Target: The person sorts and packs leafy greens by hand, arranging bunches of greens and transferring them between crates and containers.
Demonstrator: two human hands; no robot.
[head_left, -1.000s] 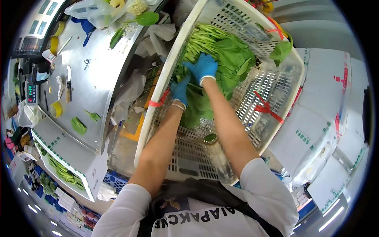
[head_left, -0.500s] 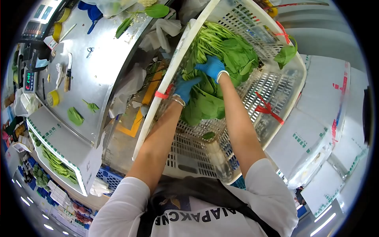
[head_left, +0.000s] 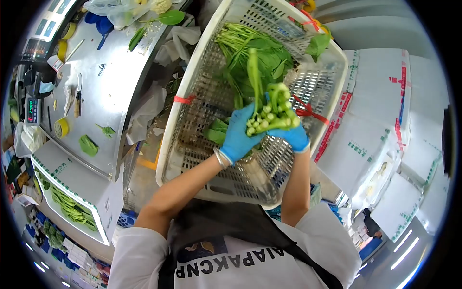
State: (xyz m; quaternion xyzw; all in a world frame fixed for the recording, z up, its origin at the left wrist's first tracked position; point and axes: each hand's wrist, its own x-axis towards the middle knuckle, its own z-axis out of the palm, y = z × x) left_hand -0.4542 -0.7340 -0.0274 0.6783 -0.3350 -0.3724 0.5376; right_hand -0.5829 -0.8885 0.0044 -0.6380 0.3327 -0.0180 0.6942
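Both of my hands wear blue gloves and are closed around a bunch of leafy greens (head_left: 272, 118), its pale cut stem ends turned up toward me. My left hand (head_left: 239, 135) grips the bunch from the left side, and my right hand (head_left: 292, 137) from the right, with its fingers partly hidden by the stems. The bunch is held over a white slatted plastic crate (head_left: 171, 127). More leafy greens (head_left: 272, 58) lie at the crate's far end. A few leaves (head_left: 217, 131) show beside my left hand.
On the left, a steel table (head_left: 103, 53) carries a knife (head_left: 78, 96), tape rolls (head_left: 61, 127) and loose leaves (head_left: 88, 145). A scale display (head_left: 32, 111) stands at its far left edge. Beside it, a white box (head_left: 89, 171) holds greens. Stacked white boxes (head_left: 375, 115) flank the crate's right.
My hands have come up out of the pile and back toward me, now holding a bunch with its stems upward. Fewer greens lie in the crate's middle. The view has shifted slightly.
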